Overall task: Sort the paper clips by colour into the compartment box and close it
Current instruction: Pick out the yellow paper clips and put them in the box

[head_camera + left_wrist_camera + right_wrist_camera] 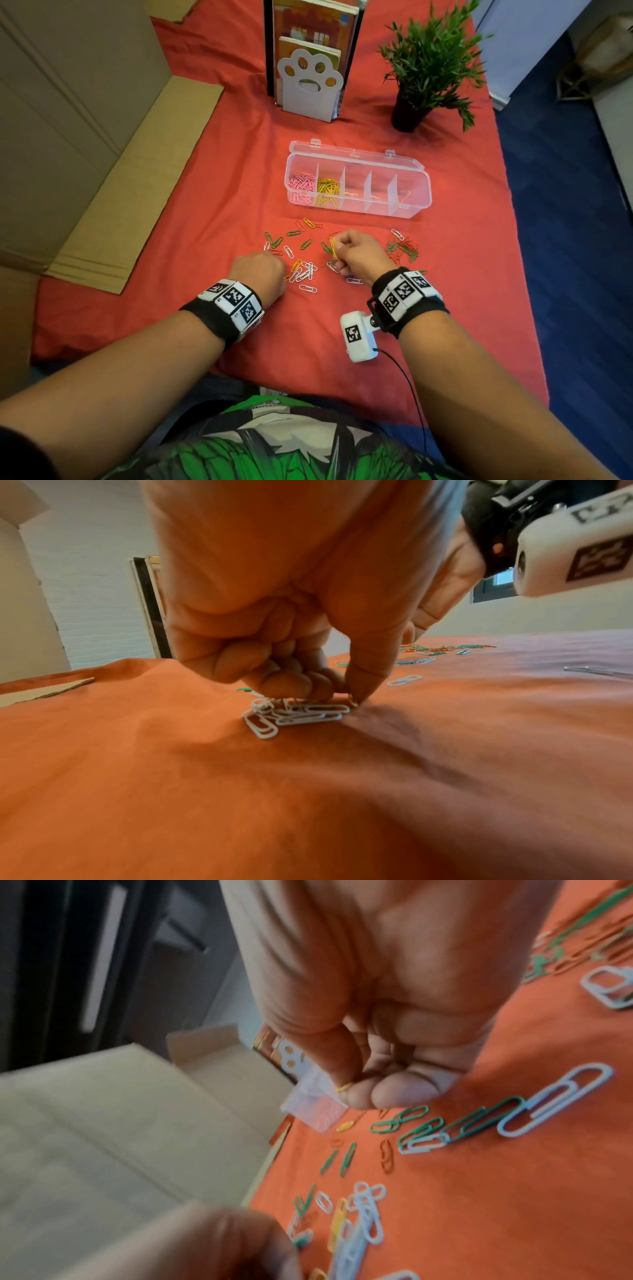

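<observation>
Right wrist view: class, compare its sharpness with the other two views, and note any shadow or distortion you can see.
Right wrist view: motion-blurred throughout, the right hand and the cardboard box soft. Left wrist view: sharper around the white paper clips under the left hand, which casts a shadow on the red cloth. Head view: evenly lit, wide-angle bending at the edges.

red cloth [445, 308] covers the table; blue carpet [565, 205] at right, cardboard [113, 205] at left.
</observation>
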### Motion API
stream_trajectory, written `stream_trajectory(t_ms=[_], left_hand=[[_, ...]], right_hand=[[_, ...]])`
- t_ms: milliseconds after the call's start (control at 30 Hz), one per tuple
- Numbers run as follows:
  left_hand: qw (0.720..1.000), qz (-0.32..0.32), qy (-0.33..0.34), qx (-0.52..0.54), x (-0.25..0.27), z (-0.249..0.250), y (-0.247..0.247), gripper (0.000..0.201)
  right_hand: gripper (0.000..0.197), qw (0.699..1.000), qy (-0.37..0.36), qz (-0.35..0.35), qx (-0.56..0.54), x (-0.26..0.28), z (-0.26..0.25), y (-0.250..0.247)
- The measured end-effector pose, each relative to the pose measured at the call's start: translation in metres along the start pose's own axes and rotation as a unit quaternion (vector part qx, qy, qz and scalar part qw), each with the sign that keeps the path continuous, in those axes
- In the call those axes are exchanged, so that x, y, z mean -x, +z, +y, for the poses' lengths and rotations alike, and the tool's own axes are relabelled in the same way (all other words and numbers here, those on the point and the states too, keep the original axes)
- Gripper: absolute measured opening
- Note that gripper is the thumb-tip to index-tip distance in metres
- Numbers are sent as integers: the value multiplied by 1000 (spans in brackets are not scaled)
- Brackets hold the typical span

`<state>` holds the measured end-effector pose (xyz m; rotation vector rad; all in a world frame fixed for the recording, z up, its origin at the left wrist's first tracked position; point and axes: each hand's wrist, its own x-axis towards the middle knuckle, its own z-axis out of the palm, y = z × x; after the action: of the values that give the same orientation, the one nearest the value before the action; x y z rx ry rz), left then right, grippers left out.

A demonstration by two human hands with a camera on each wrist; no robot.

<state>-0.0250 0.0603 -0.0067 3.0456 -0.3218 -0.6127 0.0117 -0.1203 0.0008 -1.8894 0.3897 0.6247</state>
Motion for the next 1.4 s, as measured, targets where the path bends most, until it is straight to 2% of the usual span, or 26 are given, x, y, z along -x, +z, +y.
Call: stream_trajectory(t_ms=[100, 200, 267, 333, 433, 500, 600, 633, 667, 700, 733, 800, 833, 867, 933, 1033, 1100, 1200, 1267, 1300, 1333, 1367, 1400], left_hand=[[1000, 3, 4, 12, 0, 2, 0, 24], [998, 5, 21, 62, -2, 3, 1, 20], [988, 25, 24, 148, -4, 1, -1, 11], [963, 62, -3, 262, -7, -2, -6, 6], [893, 88, -90, 433, -15, -10, -12, 27], [832, 59, -132, 536, -21, -11, -17, 25], [725, -27, -187, 662, -24, -2, -29, 27], [696, -38, -196, 689, -24, 1, -30, 28], [685, -42, -203, 698, -25, 4, -30, 26], [691, -39, -205, 692, -25, 6, -29, 24], [737, -28, -194, 647, -27, 6, -25, 22], [871, 4, -132, 473, -28, 7, -19, 11], [917, 15, -92, 387, -27, 6, -16, 8], [945, 20, -59, 322, -26, 6, -12, 17], [968, 24, -12, 250, -24, 5, -4, 31], [973, 38, 6, 225, -25, 3, 3, 31], [972, 44, 11, 231, -26, 3, 5, 26], [964, 66, 11, 259, -25, 3, 3, 14], [948, 71, -17, 309, -28, 1, 2, 8], [934, 65, -39, 350, -30, 1, 0, 6], [908, 53, -63, 411, -33, 1, -4, 9], [869, 39, -88, 486, -34, 1, -8, 15], [817, 25, -111, 565, -35, 3, -14, 20]], right_hand=[[26, 989, 2, -28, -148, 9, -3, -6], [27, 957, 23, -59, -284, 15, -4, -12], [26, 931, 43, -62, -358, 18, -6, -15], [24, 917, 59, -66, -390, 19, -7, -18], [22, 943, 48, -51, -325, 19, -7, -18], [26, 967, 38, -28, -249, 17, -7, -16], [32, 987, 41, 4, -154, 15, -8, -15], [34, 990, 39, 9, -135, 14, -9, -15], [37, 992, 35, 11, -122, 14, -10, -15], [39, 993, 27, 11, -112, 14, -10, -15], [40, 994, 19, 10, -106, 14, -12, -14], [39, 994, 10, 12, -110, 16, -14, -15], [38, 993, 10, 13, -118, 16, -14, -15], [36, 993, 9, 15, -121, 17, -14, -16], [33, 995, 4, 24, -92, 16, -12, -16], [31, 999, 15, 8, -40, 15, -9, -13], [28, 997, 43, -23, -63, 15, -8, -8], [30, 980, 62, -56, -179, 17, -7, -6], [29, 961, 64, -74, -258, 18, -8, -8], [28, 952, 65, -82, -286, 18, -8, -11], [27, 945, 67, -89, -308, 18, -9, -13], [26, 939, 68, -94, -325, 18, -11, -14], [25, 934, 69, -98, -336, 18, -12, -16]])
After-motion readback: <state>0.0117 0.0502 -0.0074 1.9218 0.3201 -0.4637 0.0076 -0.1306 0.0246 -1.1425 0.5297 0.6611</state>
